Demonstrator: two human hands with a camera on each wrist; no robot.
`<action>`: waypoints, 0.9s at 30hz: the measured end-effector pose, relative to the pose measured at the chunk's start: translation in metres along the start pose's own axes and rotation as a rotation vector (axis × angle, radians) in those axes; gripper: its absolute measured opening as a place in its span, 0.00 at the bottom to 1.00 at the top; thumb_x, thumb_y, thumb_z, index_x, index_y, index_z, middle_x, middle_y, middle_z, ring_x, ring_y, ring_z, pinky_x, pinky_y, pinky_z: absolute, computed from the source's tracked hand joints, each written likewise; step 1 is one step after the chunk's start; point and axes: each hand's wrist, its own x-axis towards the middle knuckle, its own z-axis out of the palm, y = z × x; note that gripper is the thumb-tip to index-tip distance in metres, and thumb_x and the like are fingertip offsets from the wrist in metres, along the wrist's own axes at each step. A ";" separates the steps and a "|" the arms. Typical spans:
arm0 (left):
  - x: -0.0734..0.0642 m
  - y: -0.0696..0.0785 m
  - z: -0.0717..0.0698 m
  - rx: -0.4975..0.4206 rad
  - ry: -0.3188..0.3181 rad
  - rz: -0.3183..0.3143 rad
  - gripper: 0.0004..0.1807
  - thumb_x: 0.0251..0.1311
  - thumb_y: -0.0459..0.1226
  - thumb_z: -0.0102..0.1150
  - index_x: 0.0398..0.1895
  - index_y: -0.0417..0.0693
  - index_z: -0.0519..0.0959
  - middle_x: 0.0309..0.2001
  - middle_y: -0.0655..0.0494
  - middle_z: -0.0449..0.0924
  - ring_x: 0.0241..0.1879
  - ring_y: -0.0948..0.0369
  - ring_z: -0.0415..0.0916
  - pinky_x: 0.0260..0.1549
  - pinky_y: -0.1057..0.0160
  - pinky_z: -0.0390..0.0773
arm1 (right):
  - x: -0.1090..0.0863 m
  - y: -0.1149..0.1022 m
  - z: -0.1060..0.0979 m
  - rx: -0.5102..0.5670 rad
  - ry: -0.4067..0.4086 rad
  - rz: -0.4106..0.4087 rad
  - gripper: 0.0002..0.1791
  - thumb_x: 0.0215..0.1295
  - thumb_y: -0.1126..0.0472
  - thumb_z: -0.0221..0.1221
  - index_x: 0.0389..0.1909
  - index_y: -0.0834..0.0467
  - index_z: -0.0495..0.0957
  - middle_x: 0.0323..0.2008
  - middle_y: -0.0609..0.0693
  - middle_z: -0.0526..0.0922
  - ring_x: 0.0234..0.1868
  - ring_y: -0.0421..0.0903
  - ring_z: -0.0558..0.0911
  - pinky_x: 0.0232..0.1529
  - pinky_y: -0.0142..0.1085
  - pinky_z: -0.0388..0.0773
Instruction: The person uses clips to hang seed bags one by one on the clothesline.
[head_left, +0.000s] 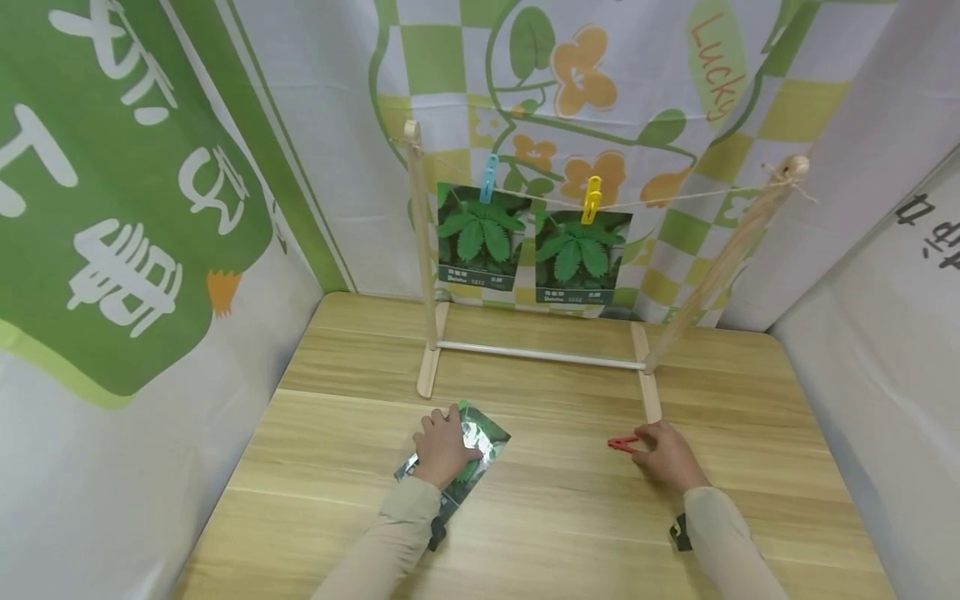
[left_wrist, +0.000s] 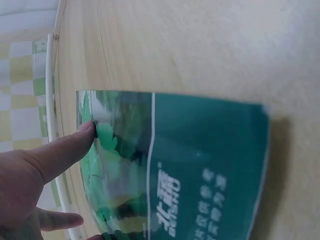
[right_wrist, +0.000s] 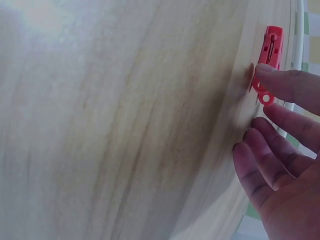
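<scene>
My left hand (head_left: 441,450) grips a glossy green seed packet (head_left: 491,442) with a leaf picture, low over the table. In the left wrist view the packet (left_wrist: 210,150) bows, with the thumb on its printed face; part of the other fingers is hidden. Farther right, my right hand (head_left: 671,457) pinches a red clothespin (right_wrist: 272,47) between thumb and index finger, its other fingers loosely bent. Two similar packets hang from a string: the left packet (head_left: 480,237) under a blue clothespin (head_left: 489,179), the right packet (head_left: 577,254) under a yellow clothespin (head_left: 592,200).
A wooden rack stands at the back of the table (head_left: 555,517), with a left post (head_left: 422,250), a right post (head_left: 720,267) and a white crossbar (head_left: 540,354). The string (head_left: 675,198) runs between the post tops. A patterned curtain (head_left: 442,67) hangs behind.
</scene>
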 end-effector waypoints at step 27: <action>0.016 -0.032 -0.019 -0.408 -0.026 -0.125 0.24 0.56 0.41 0.68 0.53 0.35 0.78 0.44 0.41 0.78 0.44 0.49 0.76 0.41 0.51 0.79 | -0.002 0.003 0.001 0.101 0.027 -0.023 0.20 0.57 0.55 0.69 0.47 0.63 0.81 0.46 0.60 0.81 0.51 0.61 0.79 0.55 0.59 0.74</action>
